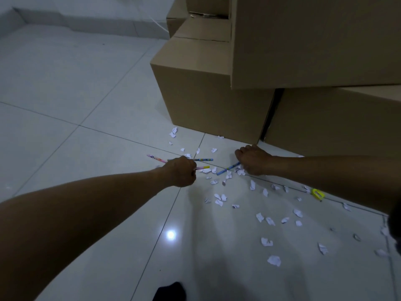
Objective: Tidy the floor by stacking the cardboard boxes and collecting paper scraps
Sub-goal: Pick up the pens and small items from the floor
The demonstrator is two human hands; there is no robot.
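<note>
From the head view, the left hand (182,171) is curled into a fist around a pink pencil (202,167), whose end sticks out to the right of the knuckles. The right hand (253,159) lies knuckles-up on the floor (65,105) with its fingers bent down over a blue pencil (227,168) and a few scraps beside it; whether it has truly gripped the pencil I cannot tell, since the fingertips are hidden. Another blue-green pencil (201,159) lies on the tiles between the two hands, and a second pink one (156,158) lies just left of the left hand.

The paper scraps (219,199) are scattered over the tiles from the foot of the cardboard boxes (212,94) toward the lower right, many of them small and crumpled. They look feather-light and soft, likely to slide on the glossy tile and hard to pinch one by one; sweeping them into a heap with a flat palm and scooping would probably serve better. The boxes already stand stacked at the right; they seem stiff but dentable, best taken by the bottom edges or opposite corners. A small yellow object (317,194) lies near the right forearm
</note>
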